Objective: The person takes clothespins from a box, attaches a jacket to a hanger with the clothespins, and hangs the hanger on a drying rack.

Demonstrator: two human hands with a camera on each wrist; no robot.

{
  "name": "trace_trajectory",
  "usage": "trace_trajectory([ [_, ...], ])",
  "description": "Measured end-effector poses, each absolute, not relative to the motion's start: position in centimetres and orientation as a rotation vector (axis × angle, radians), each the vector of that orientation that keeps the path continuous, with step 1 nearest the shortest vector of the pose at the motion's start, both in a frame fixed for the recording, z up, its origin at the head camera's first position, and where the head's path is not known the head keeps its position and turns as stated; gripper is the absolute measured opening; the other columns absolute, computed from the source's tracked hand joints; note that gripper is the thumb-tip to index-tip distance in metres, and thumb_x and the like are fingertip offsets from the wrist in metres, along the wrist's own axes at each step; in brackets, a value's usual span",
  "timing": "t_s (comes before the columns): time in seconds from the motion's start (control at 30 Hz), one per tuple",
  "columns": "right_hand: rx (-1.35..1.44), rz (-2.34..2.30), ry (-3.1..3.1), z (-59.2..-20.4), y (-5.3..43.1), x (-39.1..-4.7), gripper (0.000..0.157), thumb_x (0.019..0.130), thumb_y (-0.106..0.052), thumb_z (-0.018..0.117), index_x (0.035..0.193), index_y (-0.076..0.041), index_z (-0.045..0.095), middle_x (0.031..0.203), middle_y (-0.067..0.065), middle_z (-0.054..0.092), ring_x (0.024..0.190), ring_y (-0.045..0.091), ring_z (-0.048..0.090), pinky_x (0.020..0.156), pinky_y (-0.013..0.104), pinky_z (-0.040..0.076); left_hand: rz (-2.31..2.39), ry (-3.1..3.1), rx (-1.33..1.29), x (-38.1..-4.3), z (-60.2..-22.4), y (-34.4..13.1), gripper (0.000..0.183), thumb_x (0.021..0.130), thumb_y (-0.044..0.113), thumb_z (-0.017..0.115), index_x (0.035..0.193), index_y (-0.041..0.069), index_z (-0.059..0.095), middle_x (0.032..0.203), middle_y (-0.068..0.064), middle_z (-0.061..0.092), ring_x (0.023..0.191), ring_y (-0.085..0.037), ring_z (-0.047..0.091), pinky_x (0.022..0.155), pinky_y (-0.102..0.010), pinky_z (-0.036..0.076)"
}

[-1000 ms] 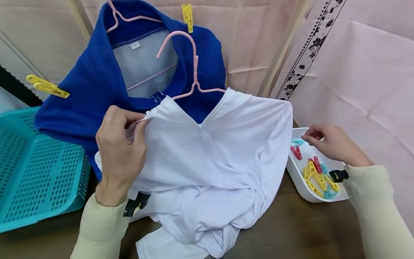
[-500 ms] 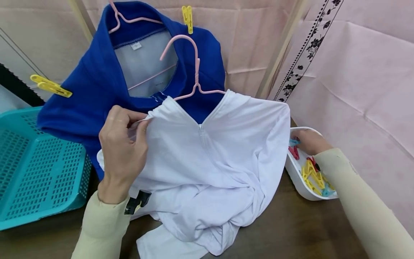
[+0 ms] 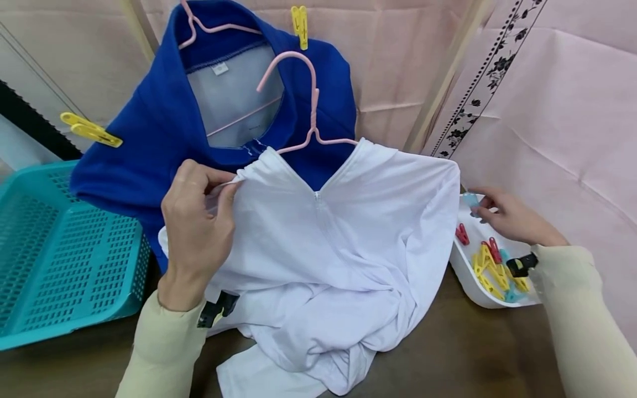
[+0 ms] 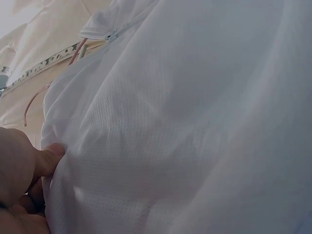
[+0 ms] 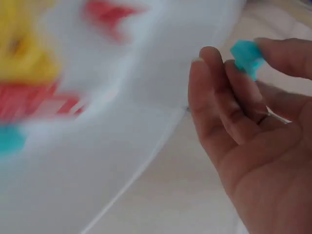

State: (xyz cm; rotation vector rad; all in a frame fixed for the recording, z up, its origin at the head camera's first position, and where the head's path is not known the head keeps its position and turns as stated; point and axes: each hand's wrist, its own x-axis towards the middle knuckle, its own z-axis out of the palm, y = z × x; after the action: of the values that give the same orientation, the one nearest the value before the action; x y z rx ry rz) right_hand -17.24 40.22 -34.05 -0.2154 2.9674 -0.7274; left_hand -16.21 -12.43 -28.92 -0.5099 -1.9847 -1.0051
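Observation:
A white zip-neck shirt [image 3: 308, 237] hangs on a pink hanger [image 3: 313, 105], its lower part bunched on the table. My left hand [image 3: 199, 226] pinches the shirt's shoulder on the left between thumb and fingers; the left wrist view shows the thumb pressed on the white fabric [image 4: 161, 122]. Over the far end of a white tray [image 3: 468, 276], my right hand [image 3: 517, 215] pinches a light-blue clothespin [image 3: 470, 200]. In the right wrist view the clothespin [image 5: 247, 57] sits between thumb and fingers, with part of it hidden.
Yellow, red and blue clothespins [image 3: 490, 268] lie in the tray. Behind the white shirt hangs a blue shirt [image 3: 144, 149] with yellow clothespins [image 3: 300, 27] at its shoulders. A turquoise basket [image 3: 69, 260] stands on the left of the dark table [image 3: 423, 354].
My right hand dipped into the tray, gripped a light-blue clothespin and has lifted it back up. My left hand keeps its pinch on the white shirt.

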Motion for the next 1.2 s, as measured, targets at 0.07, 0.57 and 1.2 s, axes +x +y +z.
trace_trajectory([
  [0.07, -0.226, -0.878, 2.970, -33.1, 39.7, -16.3, 0.050, 0.105, -0.013, 0.056, 0.151, -0.003, 0.040, 0.100, 0.011, 0.062, 0.078, 0.004, 0.062, 0.067, 0.019, 0.053, -1.007, -1.990, -0.514, -16.2, -28.9, -12.4, 0.011, 0.096, 0.002, 0.066, 0.093, -0.008, 0.066, 0.087, -0.022, 0.059, 0.082, -0.031, 0.059, 0.074, -0.027, 0.042],
  [0.57, -0.406, -2.715, 2.560, -28.5, 29.7, -14.0, 0.035, 0.092, 0.013, 0.062, 0.126, 0.006, 0.056, 0.104, 0.018, 0.068, 0.080, 0.022, 0.074, 0.059, 0.020, 0.055, -0.984, -2.022, -0.520, -16.3, -29.2, -12.6, 0.008, 0.095, 0.000, 0.068, 0.093, -0.008, 0.067, 0.086, -0.021, 0.059, 0.081, -0.030, 0.058, 0.074, -0.025, 0.041],
  [1.2, -0.867, -3.063, 2.372, -28.1, 24.2, -15.1, 0.031, 0.085, 0.005, 0.074, 0.109, 0.020, 0.061, 0.096, 0.024, 0.075, 0.091, 0.030, 0.076, 0.078, 0.028, 0.059, -0.961, -2.044, -0.585, -16.0, -28.8, -12.5, 0.010, 0.096, 0.003, 0.067, 0.095, -0.008, 0.066, 0.088, -0.021, 0.060, 0.086, -0.030, 0.061, 0.077, -0.022, 0.043],
])
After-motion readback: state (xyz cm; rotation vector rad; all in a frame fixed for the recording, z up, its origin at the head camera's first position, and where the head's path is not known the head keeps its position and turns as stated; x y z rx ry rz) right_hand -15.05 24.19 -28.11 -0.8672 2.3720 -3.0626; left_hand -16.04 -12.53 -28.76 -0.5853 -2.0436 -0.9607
